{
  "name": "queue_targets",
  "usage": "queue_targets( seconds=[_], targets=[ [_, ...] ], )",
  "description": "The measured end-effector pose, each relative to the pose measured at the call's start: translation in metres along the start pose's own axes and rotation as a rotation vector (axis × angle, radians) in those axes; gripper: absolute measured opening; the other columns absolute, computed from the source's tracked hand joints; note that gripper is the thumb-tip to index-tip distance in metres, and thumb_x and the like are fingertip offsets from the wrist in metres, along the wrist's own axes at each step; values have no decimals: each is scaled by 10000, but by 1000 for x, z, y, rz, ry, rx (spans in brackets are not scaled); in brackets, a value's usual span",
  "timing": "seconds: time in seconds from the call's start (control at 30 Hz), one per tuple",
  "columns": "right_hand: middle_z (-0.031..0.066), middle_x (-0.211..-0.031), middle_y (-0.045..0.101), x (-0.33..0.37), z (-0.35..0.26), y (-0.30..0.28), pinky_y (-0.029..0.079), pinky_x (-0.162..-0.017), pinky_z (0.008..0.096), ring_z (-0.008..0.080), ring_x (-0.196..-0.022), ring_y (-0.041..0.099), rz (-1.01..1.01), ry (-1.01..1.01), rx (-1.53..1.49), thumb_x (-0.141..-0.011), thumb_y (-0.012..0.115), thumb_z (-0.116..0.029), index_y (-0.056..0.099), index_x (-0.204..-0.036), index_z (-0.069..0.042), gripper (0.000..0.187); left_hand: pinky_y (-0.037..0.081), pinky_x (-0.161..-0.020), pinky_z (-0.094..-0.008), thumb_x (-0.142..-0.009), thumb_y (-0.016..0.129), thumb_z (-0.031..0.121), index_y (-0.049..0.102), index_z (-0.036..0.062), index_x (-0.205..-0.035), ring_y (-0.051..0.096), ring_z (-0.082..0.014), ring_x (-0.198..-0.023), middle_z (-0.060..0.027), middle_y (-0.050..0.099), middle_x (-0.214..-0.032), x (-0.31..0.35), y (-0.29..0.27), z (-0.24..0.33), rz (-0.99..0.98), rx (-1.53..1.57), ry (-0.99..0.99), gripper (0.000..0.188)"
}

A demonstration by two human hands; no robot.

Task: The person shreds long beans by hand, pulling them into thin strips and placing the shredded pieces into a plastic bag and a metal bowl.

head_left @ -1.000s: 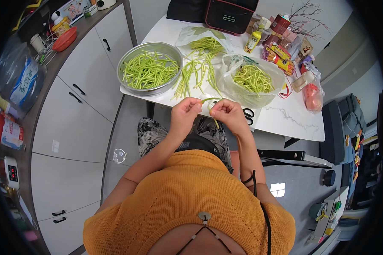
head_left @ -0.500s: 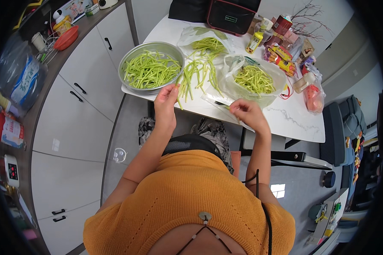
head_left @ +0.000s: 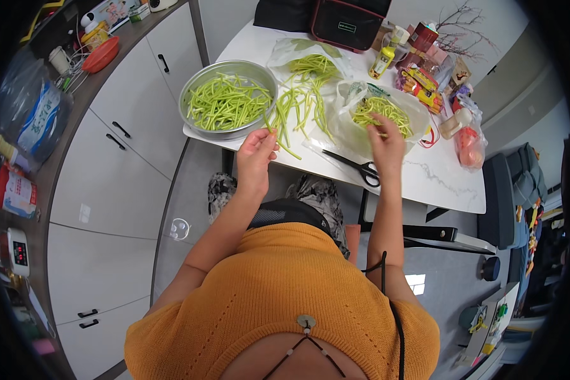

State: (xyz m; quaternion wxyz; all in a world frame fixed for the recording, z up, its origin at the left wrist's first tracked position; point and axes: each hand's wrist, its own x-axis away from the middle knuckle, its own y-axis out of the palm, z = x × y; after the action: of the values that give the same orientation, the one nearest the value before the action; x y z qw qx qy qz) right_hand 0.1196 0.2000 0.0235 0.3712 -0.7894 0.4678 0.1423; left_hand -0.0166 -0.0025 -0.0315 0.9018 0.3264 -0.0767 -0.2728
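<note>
My left hand (head_left: 256, 158) pinches a long thin green stem (head_left: 289, 149) over the table's front edge, just below a round metal pan (head_left: 193, 121). Cut green stem pieces (head_left: 228, 101) fill the pan. Over the bowl lined with a clear plastic bag (head_left: 345, 123), my right hand (head_left: 388, 144) has its fingers slightly apart at the paler stem pieces (head_left: 386, 111) inside. Black-handled scissors (head_left: 368, 173) lie between my hands. More long stems (head_left: 307, 101) spread between the pan and the bowl, some coming out of an open plastic bag (head_left: 283, 54).
The white table (head_left: 446, 183) also bears a black box-shaped appliance (head_left: 345, 28), a yellow bottle (head_left: 381, 63), food packets (head_left: 419, 87) and a bag of reddish round items (head_left: 468, 142). Cabinets (head_left: 117, 171) curve along the left. A dark sofa (head_left: 497, 202) stands at the right.
My right hand has moved up and right from the table's edge to the lined bowl, leaving the scissors lying in view. The stem in my left hand now slants to the right.
</note>
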Motion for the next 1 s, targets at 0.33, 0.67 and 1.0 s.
queue_targets(
  seconds=[0.33, 0.67, 1.0],
  targets=[
    [93, -787, 626, 54, -56, 47, 459, -586, 320, 251, -649, 591, -497, -124, -22, -765, 629, -157, 646, -868, -64, 139, 385, -609, -173, -832, 587, 90, 569, 16, -957, 510, -48, -716, -4, 582, -849, 6, 7, -8, -47, -170, 5, 146],
    [126, -620, 591, 51, -54, 39, 440, -543, 340, 273, -549, 564, -700, 35, 21, -744, 634, -206, 640, -765, -33, 174, 426, -732, -197, -818, 588, 35, 553, -6, -971, 517, -68, -776, -21, 569, -875, 7, 12, -11, -98, -228, 57, 162],
    [41, -608, 579, 50, -45, 30, 408, -518, 253, 110, -541, 516, -718, 176, -186, -771, 639, -161, 624, -770, -9, 153, 384, -573, -165, -843, 566, 84, 547, 21, -893, 482, -46, -625, 1, 546, -749, 3, 11, 3, -73, -274, -13, 83]
  ],
)
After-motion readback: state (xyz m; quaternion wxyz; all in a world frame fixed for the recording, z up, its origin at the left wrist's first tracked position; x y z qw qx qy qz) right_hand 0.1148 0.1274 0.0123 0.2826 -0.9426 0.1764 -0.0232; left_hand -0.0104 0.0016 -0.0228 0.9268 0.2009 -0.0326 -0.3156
